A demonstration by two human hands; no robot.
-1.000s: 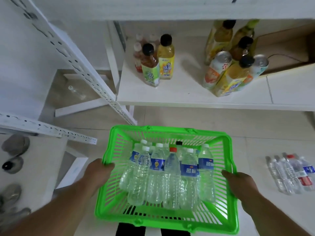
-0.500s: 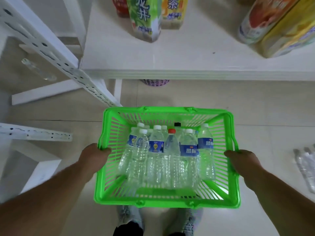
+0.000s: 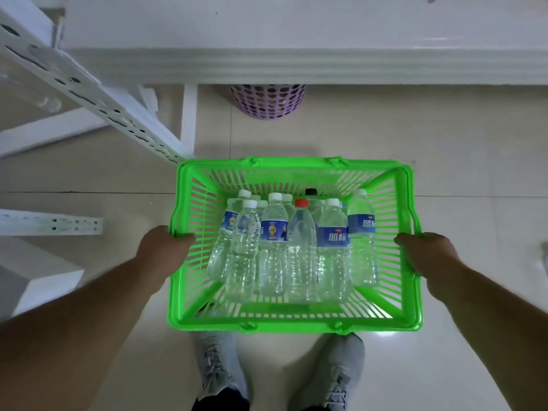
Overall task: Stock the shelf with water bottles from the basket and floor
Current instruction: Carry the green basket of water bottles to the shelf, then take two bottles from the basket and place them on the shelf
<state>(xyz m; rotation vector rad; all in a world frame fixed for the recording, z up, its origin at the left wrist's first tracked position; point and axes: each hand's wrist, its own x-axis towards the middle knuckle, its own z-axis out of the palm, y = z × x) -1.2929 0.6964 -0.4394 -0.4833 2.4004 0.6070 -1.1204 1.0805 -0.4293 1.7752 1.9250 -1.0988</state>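
A bright green slatted basket [image 3: 293, 320] hangs low above the floor in front of my feet. Several clear water bottles [image 3: 301, 250] stand packed inside it, most with white caps, one with a red cap and one with a black cap, some with blue labels. My left hand [image 3: 166, 247] grips the basket's left rim. My right hand [image 3: 427, 250] grips its right rim. The white shelf [image 3: 296, 65] runs across the top of the view, its front edge just beyond the basket.
A purple perforated bin [image 3: 268, 100] stands on the floor under the shelf. A white perforated shelf upright [image 3: 89, 90] slants down at the left, with white rack parts beside it. My grey shoes [image 3: 221, 366] stand behind the basket on pale tiles.
The view has tilted down and moved closer to the shelf; the drinks on the shelf and the floor bottles at right have left the frame. Both hands keep gripping the basket.
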